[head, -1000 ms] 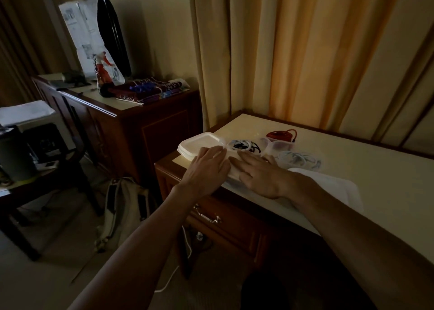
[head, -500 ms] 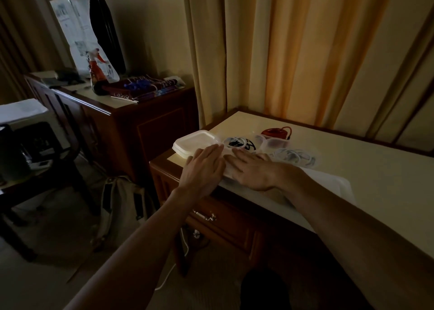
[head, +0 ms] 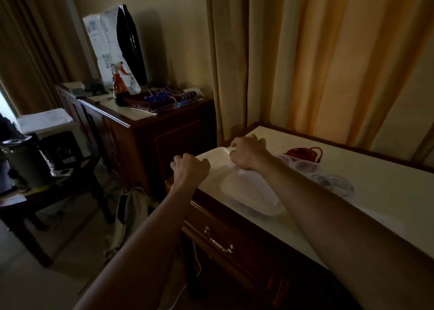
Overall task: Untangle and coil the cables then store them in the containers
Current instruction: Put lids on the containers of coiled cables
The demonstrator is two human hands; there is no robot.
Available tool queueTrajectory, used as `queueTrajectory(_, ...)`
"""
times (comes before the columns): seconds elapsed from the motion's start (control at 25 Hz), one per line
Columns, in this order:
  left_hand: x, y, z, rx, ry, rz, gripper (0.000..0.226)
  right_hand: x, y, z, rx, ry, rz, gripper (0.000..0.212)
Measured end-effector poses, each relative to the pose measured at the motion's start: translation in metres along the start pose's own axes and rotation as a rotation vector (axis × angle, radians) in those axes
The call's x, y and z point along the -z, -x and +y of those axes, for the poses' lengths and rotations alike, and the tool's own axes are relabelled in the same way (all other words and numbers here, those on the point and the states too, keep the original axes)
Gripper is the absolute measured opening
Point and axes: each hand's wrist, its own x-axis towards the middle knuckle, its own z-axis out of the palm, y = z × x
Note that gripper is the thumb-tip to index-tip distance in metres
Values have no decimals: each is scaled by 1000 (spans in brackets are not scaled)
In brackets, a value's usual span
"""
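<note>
A white lidded container [head: 217, 160] sits at the table's left corner. My left hand [head: 189, 168] curls its fingers round the container's near left edge. My right hand [head: 249, 153] grips its far edge from above, fingers bent. A second white closed container [head: 252, 195] lies just nearer, under my right forearm. A coiled red cable [head: 303, 151] sits in a clear container behind. A pale coiled cable [head: 334, 184] lies in another clear container to the right. What the corner container holds is hidden.
The pale-topped table [head: 375, 168] has a wooden drawer front with a metal handle [head: 218, 240] below. Curtains [head: 305, 62] hang behind. A dark cabinet [head: 145, 131] with a spray bottle and books stands to the left. A bag [head: 131, 211] lies on the floor.
Both hands left the lid they were pressing flat and moved left and back, curling onto the white container at the table corner. The camera view shifted, with the closed container now nearer.
</note>
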Motion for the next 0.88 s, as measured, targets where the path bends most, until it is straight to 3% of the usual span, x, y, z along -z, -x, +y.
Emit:
queueTrajectory(0.08, -4, -18, 0, 77, 2, -50, 50, -8, -25, -5, -95, 87, -78, 41)
queueTrajectory(0.24, -11, -36, -4, 71, 86, -58, 36, -23, -58, -3, -211, 112, -156, 44)
queueTrajectory(0.56, -5, -53, -6, 203, 354, -66, 22, -32, -82, 7, -276, -1, -73, 45)
queueTrajectory(0.88, 5, -55, -7, 211, 408, -80, 25, -25, -94, 6, -274, -139, -22, 53)
